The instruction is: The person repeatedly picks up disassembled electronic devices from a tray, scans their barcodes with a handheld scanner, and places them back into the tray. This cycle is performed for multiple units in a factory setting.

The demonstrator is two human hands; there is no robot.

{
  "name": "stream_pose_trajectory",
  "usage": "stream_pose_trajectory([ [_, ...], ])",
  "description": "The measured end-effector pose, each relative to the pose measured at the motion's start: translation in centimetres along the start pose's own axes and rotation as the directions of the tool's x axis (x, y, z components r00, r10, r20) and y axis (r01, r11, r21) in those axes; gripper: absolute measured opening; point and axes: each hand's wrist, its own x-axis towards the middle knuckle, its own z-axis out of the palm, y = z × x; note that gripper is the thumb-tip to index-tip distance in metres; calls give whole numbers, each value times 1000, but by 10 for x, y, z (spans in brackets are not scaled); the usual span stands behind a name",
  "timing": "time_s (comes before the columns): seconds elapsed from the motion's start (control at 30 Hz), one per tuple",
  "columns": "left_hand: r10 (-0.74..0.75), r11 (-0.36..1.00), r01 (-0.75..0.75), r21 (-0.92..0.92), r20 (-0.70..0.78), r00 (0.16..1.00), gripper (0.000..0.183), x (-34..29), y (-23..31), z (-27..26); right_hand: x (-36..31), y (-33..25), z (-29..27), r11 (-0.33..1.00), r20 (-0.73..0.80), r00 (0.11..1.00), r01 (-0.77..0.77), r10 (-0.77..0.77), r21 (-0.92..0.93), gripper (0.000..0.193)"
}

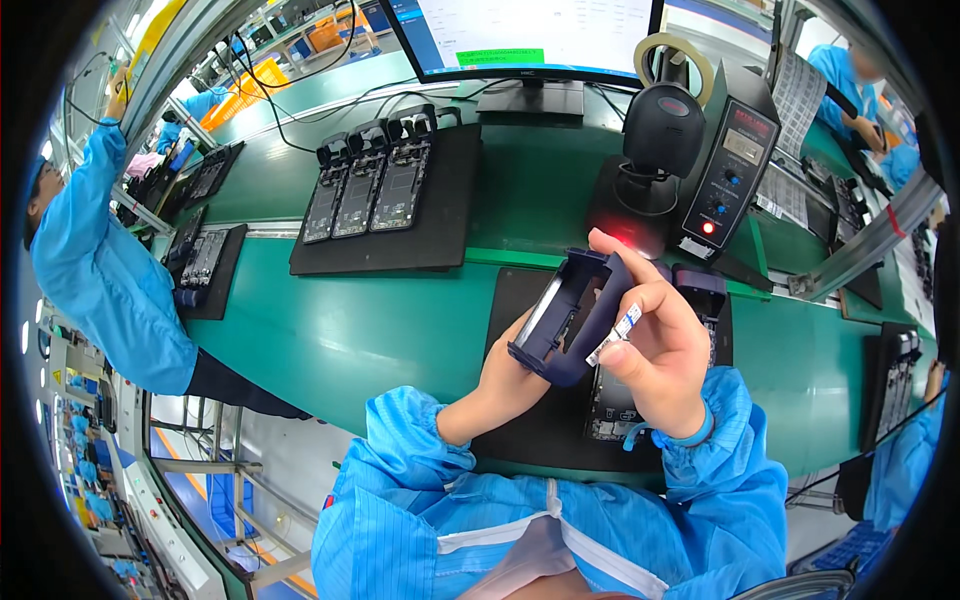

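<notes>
My left hand (507, 385) is closed round the lower end of a dark navy plastic housing (597, 325), a hollow frame tilted above the mat. My right hand (668, 350) pinches a small white printed label (615, 335) between thumb and finger, right beside the housing's edge. Its other fingers reach behind the housing's upper end; whether they touch it I cannot tell. Below my hands, a device with an exposed circuit board (608, 408) lies on a black mat (530, 428), partly hidden by my right hand and wrist.
A black stand scanner (663, 130) casts red light just beyond my hands. Next to it stands a black control box (735, 165) with knobs. A monitor (530, 35) is at the back. Three open devices (362, 190) rest on another mat (440, 225). A co-worker's blue sleeve (95, 190) is at left.
</notes>
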Motion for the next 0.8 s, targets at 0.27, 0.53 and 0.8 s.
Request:
stream_pose_trajectory([
  [0.27, 67, 997, -67, 29, -10, 998, 50, -3, -4, -1, 2, -3, 2, 986, -112, 983, -136, 147, 97, 50],
  [0.53, -267, 907, 243, -343, -23, 963, 72, -24, 7, -19, 1, -3, -126, 989, -652, 747, -143, 127, 30, 17],
  [0.8, -87, 914, 148, 377, -173, 981, 80, -40, -16, -18, -11, 7, -219, 836, -846, 524, -419, -95, -354, 29],
])
